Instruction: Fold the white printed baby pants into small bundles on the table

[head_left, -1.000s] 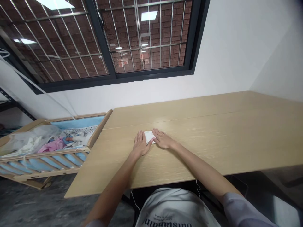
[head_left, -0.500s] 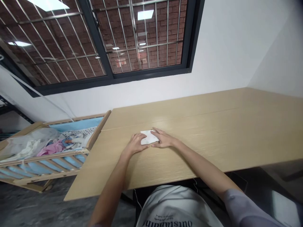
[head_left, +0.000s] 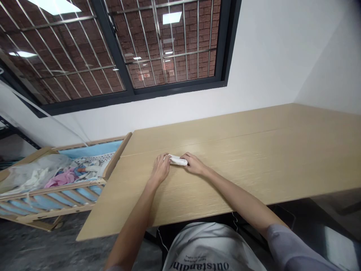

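Note:
A small white folded cloth (head_left: 178, 160) with faint specks lies on the wooden table (head_left: 239, 165), narrow and elongated. At its left end, the bent fingers of my left hand (head_left: 160, 167) grip it. My right hand (head_left: 194, 164) has the right end pinched between thumb and fingers. Both hands rest low over the tabletop, with the middle of the cloth showing between them. The undersides of the fingers are hidden.
Left of the table stands a wooden crib (head_left: 117, 156) with blue lining, holding crumpled cloths, a pink cloth (head_left: 60, 177) and clear plastic. A barred window (head_left: 172, 89) and white wall rise behind the table. A seam runs along the tabletop.
The white cloth has gone from a wider, flat square to a narrow strip. My left hand has turned its fingers forward, and my right fingers have drawn in around the right end.

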Available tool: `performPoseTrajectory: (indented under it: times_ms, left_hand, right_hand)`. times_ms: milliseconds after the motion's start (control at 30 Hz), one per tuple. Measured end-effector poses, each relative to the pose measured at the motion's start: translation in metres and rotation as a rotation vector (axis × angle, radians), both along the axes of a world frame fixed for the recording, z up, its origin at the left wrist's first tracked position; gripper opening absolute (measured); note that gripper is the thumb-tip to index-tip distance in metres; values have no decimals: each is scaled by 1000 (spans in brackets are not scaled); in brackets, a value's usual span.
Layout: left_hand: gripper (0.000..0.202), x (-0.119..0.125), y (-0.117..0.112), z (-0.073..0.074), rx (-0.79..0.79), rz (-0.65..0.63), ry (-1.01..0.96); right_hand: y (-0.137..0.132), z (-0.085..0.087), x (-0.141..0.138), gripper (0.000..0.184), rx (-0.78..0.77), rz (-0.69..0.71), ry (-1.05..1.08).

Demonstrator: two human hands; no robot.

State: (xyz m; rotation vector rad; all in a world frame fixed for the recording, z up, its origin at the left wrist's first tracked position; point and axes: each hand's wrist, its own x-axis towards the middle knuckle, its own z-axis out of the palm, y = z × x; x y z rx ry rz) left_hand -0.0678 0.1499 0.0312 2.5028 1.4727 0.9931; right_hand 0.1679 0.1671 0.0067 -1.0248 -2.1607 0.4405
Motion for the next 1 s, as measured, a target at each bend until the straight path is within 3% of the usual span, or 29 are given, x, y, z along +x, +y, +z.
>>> performPoseTrajectory:
  times_ms: [100, 200, 333, 467, 600, 767, 900, 1000]
  left_hand:
    - [32, 1, -2, 6, -35, 42, -116]
    - [38, 1, -5, 11, -128, 21, -225]
    - [54, 4, -13, 14, -313, -63, -283]
    - [50, 7, -19, 10, -473, -137, -224]
    - [40, 10, -21, 6, -520, -115, -118]
    - [27, 14, -27, 6, -504, -86, 27]
    - [19, 18, -31, 14, -482, -50, 138]
    - [20, 22, -37, 30, -440, 19, 194]
  right_hand:
    - [3, 9, -1, 28, -141, 8, 308]
    - [4, 20, -1, 39, -311, -1, 675]
    - [6, 25, -3, 43, -498, -199, 877]
    - [11, 13, -5, 42, -489, -295, 745]
    - [17, -4, -3, 42, -405, -210, 521]
    - [23, -15, -4, 28, -287, -151, 376]
    - [22, -9, -4, 18, -234, -119, 266]
    - [15, 8, 1, 23, -155, -144, 163]
